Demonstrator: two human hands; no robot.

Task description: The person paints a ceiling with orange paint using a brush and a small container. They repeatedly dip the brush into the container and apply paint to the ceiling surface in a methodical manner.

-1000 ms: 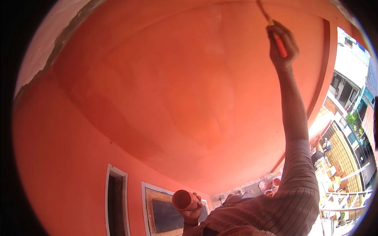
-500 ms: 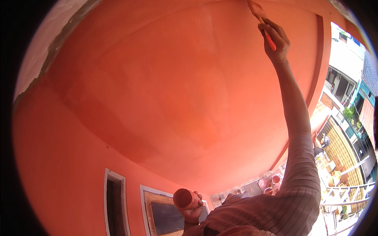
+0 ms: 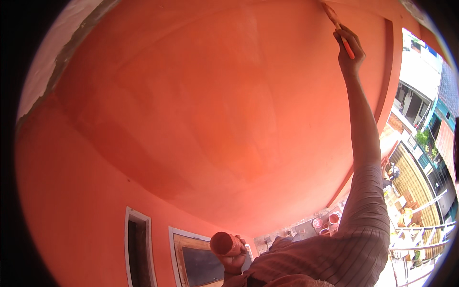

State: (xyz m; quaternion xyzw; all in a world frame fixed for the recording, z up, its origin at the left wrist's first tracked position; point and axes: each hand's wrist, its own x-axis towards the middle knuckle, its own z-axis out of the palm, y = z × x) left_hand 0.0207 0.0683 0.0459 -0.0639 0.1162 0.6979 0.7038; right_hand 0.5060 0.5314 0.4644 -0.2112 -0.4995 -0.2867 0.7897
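Note:
My right arm is stretched high, and my right hand (image 3: 352, 50) is closed round the orange-red handle of a paintbrush (image 3: 331, 15). The bristles meet or nearly meet the upper part of an orange wall (image 3: 215, 105); I cannot tell which. Lower down, my left hand (image 3: 235, 259) wraps round a paint-stained cup (image 3: 225, 244) with its mouth turned toward me. The cup's inside looks dark reddish, and how much paint it holds is not visible. Darker and lighter orange patches show across the wall.
A white-framed narrow opening (image 3: 138, 248) and a wood-framed window (image 3: 201, 258) are at lower left. Several paint-stained buckets (image 3: 333, 218) stand on the ground far below. A bamboo-like fence (image 3: 420, 184) and pale ladder-like rails (image 3: 420, 245) are at right.
My right hand and the paintbrush have moved to the right along the top of the wall, the hand also slightly lower. My left hand with the cup has hardly moved.

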